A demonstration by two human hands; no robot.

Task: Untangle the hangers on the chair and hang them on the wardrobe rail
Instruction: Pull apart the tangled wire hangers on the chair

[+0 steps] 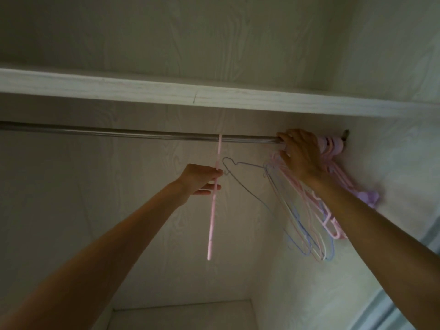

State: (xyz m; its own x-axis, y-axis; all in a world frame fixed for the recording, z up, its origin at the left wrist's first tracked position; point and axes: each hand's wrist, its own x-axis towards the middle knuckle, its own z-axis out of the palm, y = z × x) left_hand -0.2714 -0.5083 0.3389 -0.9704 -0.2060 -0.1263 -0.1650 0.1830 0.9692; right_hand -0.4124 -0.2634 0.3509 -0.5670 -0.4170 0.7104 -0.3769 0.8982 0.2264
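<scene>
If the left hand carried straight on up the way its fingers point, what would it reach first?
Probably the wardrobe rail: the left hand, pinching the pink hanger, points up toward it. Depth is unclear, so it might pass in front.

I look into a pale wardrobe with wood-grain panels (181,234) in dim light. A white shelf (214,97) runs across above them; far below it lies the wardrobe's floor board (183,315), dimmer than the shelf's bright edge.

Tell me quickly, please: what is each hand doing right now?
Left hand: pinches the pink hanger, seen edge-on.
Right hand: fingers over the rail, against the hung hangers; grip cannot be told.
</scene>
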